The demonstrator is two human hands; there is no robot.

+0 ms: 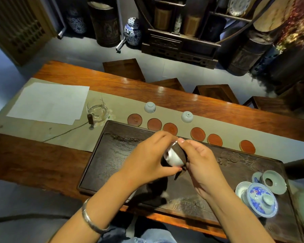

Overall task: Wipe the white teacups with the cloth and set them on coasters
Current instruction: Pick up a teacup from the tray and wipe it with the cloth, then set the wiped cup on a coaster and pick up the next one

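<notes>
My left hand [148, 156] grips a white teacup [174, 158] tipped on its side above the dark carved tea tray [112, 155]. My right hand [200, 160] pinches a dark brown cloth [182, 155] against the cup's rim and side; the cloth hangs below the cup. Two more white teacups stand upside down on the beige runner, one [149, 107] at the left, one [187, 116] further right. Several round reddish coasters lie bare in a row along the tray's far edge, from the leftmost [134, 119] to the rightmost [247, 146].
A glass pitcher [97, 111] and white paper sheets [49, 102] lie at the left on the runner. A blue-and-white lidded bowl [261, 200], a celadon strainer [274, 181] and small dishes sit on the tray's right end. Wooden stools [216, 92] line the table's far side.
</notes>
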